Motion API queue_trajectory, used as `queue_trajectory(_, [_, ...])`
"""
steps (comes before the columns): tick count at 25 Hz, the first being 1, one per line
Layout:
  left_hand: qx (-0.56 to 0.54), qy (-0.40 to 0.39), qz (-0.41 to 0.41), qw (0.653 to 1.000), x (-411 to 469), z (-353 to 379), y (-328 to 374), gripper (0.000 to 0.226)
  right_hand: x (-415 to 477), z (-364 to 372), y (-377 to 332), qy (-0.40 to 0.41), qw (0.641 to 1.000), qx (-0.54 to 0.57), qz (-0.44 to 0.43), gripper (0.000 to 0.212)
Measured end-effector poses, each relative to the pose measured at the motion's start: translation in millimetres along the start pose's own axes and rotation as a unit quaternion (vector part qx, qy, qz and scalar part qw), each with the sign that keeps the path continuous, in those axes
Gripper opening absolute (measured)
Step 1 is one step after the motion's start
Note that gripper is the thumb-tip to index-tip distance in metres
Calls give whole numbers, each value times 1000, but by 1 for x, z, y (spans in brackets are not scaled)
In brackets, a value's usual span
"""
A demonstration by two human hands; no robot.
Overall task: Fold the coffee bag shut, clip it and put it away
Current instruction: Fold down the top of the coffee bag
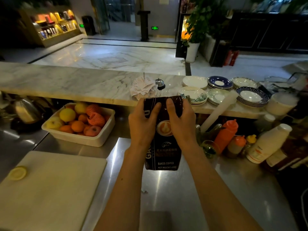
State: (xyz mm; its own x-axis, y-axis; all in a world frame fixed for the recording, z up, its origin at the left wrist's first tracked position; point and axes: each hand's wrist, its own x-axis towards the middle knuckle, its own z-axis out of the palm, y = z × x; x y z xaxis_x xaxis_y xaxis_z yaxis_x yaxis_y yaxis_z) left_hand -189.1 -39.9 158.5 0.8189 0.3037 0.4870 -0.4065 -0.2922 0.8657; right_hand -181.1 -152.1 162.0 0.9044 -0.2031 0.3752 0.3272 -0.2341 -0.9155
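A dark brown coffee bag (164,152) with a latte picture and white lettering stands upright on the steel counter (166,189). My left hand (141,124) grips its upper left side, thumb lying across the front. My right hand (180,122) grips the upper right side the same way. The bag's top edge shows just above my fingers, in front of the marble ledge. I see no clip in view.
A white tub of fruit (80,124) sits to the left, a white cutting board (50,185) with a lemon slice at the near left. Squeeze bottles (226,135) and a white bottle (268,144) crowd the right. Stacked plates (220,90), receipts and a bell (159,83) rest on the marble ledge.
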Motion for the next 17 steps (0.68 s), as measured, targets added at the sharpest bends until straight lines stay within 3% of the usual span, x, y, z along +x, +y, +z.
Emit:
queue_trajectory(5, [-20, -16, 35, 999, 14, -20, 18, 16, 4, 14, -29, 53, 993, -73, -75, 26])
queue_trajectory(12, [-25, 12, 67, 997, 25, -43, 46, 21, -5, 26, -70, 83, 984, -48, -150, 15])
queue_trajectory(17, [-38, 13, 50, 998, 29, -53, 64, 39, -12, 24, -85, 111, 984, -10, -141, 27])
